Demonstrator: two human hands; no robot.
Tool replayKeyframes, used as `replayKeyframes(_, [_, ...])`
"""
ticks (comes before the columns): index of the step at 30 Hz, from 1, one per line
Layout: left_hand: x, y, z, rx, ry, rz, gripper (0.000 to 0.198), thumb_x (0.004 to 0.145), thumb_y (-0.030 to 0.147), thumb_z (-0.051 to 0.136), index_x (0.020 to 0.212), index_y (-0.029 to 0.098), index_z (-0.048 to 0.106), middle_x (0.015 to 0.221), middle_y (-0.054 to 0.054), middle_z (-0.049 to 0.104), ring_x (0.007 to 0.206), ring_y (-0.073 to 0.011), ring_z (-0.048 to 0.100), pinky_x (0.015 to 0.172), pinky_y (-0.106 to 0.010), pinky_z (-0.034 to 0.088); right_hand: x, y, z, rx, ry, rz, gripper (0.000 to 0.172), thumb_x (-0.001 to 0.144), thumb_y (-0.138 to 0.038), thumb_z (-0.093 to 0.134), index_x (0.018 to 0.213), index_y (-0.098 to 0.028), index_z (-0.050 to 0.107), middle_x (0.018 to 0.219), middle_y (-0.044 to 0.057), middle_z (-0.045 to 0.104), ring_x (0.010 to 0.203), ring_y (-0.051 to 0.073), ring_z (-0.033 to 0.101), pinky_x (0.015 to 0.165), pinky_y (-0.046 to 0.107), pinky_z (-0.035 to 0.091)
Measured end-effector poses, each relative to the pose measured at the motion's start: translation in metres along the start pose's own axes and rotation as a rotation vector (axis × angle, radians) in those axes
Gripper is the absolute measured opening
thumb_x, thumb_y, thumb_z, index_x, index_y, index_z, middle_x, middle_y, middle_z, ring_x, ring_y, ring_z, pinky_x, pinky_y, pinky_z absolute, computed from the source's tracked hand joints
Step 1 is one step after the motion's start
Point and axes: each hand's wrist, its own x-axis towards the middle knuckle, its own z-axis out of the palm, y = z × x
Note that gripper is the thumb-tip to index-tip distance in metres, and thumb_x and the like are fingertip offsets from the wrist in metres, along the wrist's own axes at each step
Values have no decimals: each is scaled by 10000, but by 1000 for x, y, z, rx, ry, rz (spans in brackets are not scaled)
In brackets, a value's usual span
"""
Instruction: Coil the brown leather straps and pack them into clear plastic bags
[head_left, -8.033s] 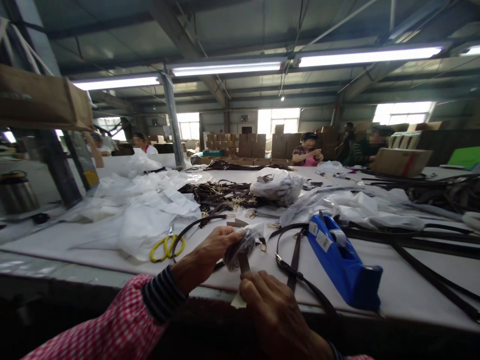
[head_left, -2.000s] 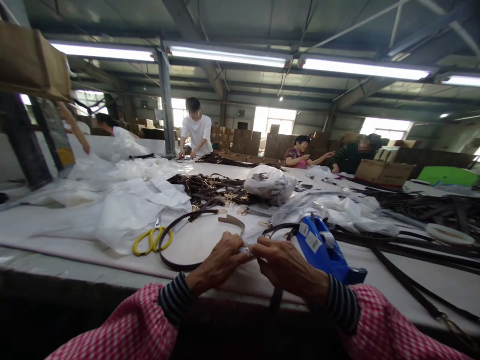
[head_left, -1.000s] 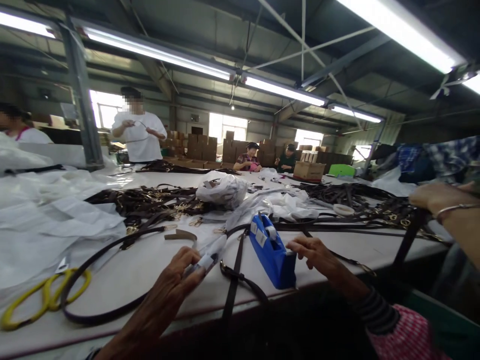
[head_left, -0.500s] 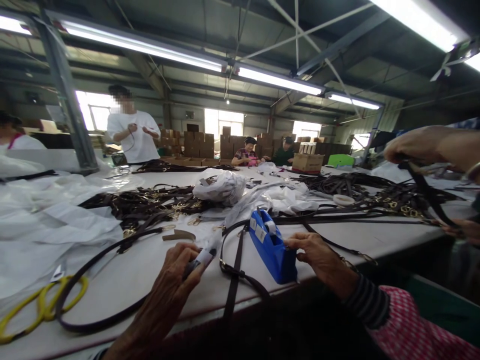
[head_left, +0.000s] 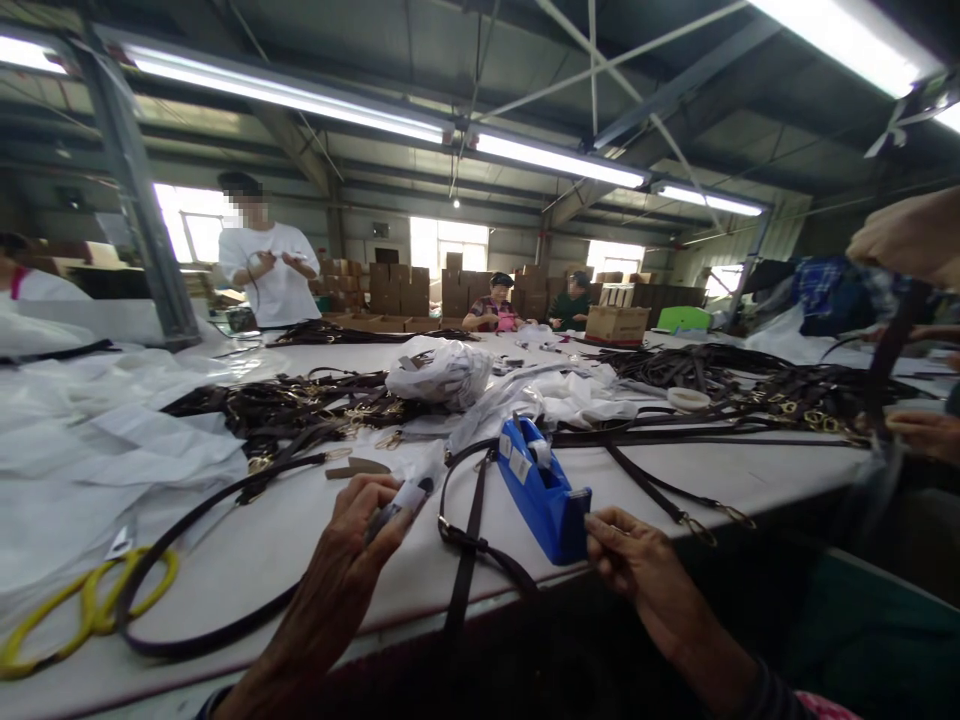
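In my left hand (head_left: 360, 530) is a small plastic-wrapped bundle (head_left: 409, 497), pale on the outside with a dark end showing. My fingers are closed around it, above the white table (head_left: 247, 560). A blue tape dispenser (head_left: 544, 500) stands at the table's front edge. Just beside its cutting end, my right hand (head_left: 630, 555) is pinched; whatever lies between thumb and finger is too small to make out. Dark straps (head_left: 469, 560) with a buckle run between my left hand and the dispenser. A looped dark strap (head_left: 161, 650) curves behind my left forearm.
Yellow-handled scissors (head_left: 94, 605) lie at the left near plastic sheets (head_left: 112, 440). Piles of dark straps with metal clips (head_left: 300, 410), a white plastic bag (head_left: 439, 375) and a tape roll (head_left: 688, 399) lie farther back. A co-worker's hands (head_left: 911, 240) hold a strap at right.
My right hand has moved from the dispenser's cutting end down and slightly right, its fingers still pinched. My left hand stays nearly in place. The co-worker's upper hand has moved right with the strap.
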Motion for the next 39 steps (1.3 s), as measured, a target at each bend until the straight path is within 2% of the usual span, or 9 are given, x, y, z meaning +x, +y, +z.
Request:
replayKeyframes(5, [-7,11,0,-83,-34,-75,310,960,507,530,852,227,611,1122,-82,613,1095,-294,539,956,-411,461,-4,20,-13,-191,17,23,489,571,-555,894,643,-173,597,551,-21,558,434,68,419,410,176,219])
replayKeyframes(8, [-12,18,6,-83,-41,-66,264,971,454,537,842,233,603,1090,-65,614,1082,-277,536,978,-406,434,-21,13,-2,-228,-108,-25,437,707,-569,846,735,-186,638,580,-31,550,456,75,417,433,191,232])
replayKeyframes(12, [-20,26,20,-54,-32,-26,209,1006,391,538,873,240,593,1093,-52,603,1094,-259,526,993,-399,424,-40,-3,52,-98,-403,-82,427,813,-539,808,731,-184,585,589,-49,496,502,69,370,462,204,238])
replayKeyframes(16, [-27,27,23,67,0,59,169,1027,325,527,894,238,585,1104,-57,608,1108,-262,514,1009,-416,419,-38,-1,109,50,-519,-108,427,861,-534,773,743,-181,562,576,-64,473,483,55,313,449,207,204])
replayKeyframes(20, [-31,18,18,181,14,153,67,1004,216,525,967,232,578,1155,-73,601,1133,-278,499,984,-430,436,-30,10,133,47,-538,-87,431,849,-523,787,737,-168,570,583,-60,499,468,43,314,441,202,187])
replayKeyframes(30, [-33,9,18,456,99,272,146,925,91,530,970,221,581,1136,-92,643,1113,-314,528,901,-480,434,-22,24,150,54,-520,-1,524,784,-574,828,664,-182,502,513,-68,488,419,30,302,415,187,156])
replayKeyframes(35, [-28,18,7,198,-59,87,67,976,255,541,938,242,595,1123,-67,627,1094,-288,520,951,-445,432,-24,37,153,103,-474,-94,555,795,-589,814,629,-203,452,476,-85,421,410,34,255,401,199,156])
replayKeyframes(37, [-26,24,4,29,-106,-14,154,981,353,548,885,239,585,1067,-55,621,1052,-271,532,948,-409,439,-24,41,156,137,-440,-144,549,796,-607,807,647,-199,471,503,-94,366,445,40,229,416,204,156])
replayKeyframes(39, [-25,29,3,-168,-165,-136,236,979,428,537,856,229,568,951,-35,607,924,-235,550,835,-350,464,-25,44,160,179,-409,-182,546,797,-637,793,672,-194,500,536,-96,317,480,48,207,431,208,156])
